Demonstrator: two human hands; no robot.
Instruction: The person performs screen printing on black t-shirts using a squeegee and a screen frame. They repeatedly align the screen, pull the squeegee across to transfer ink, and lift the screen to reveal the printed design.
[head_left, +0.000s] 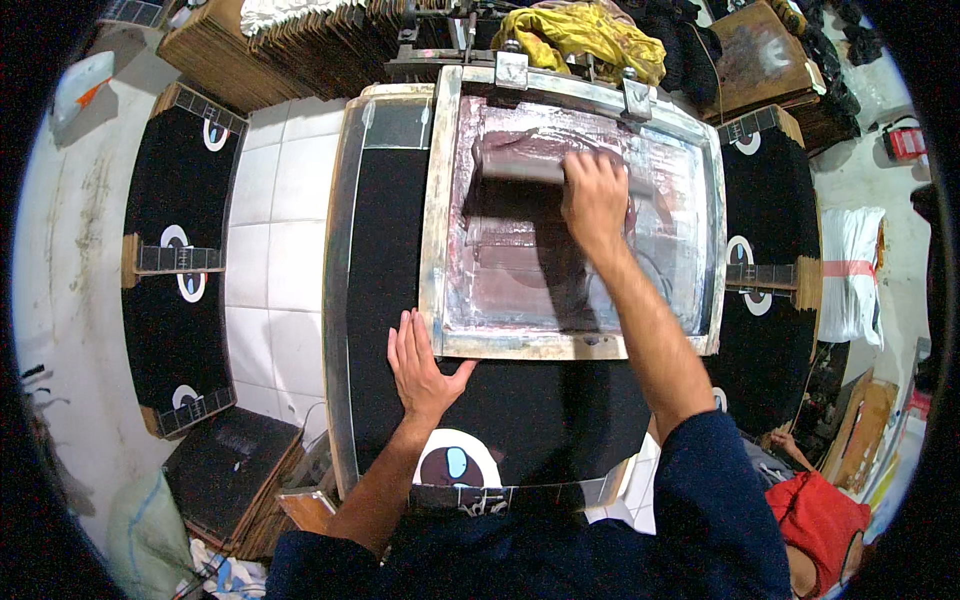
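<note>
A wooden-framed printing screen (550,347) lies tilted slightly over a board covered in black fabric (560,420). My right hand (597,200) is closed on the right part of a squeegee (520,172), blurred, set across the upper half of the mesh. Dark brownish ink smears the mesh (510,280) below it. My left hand (422,372) rests with fingers spread at the frame's lower left corner, thumb along the bottom edge. Nearer to me, a printed white, brown and blue eye shape (458,465) shows on the fabric.
Metal clamps (512,70) hold the screen's far edge. Behind them lies a yellow cloth (580,40). Boards with black fabric stand left (180,340) and right (770,200). Stacked brown boards (215,50) fill the far left. A person in red (820,530) is at the lower right.
</note>
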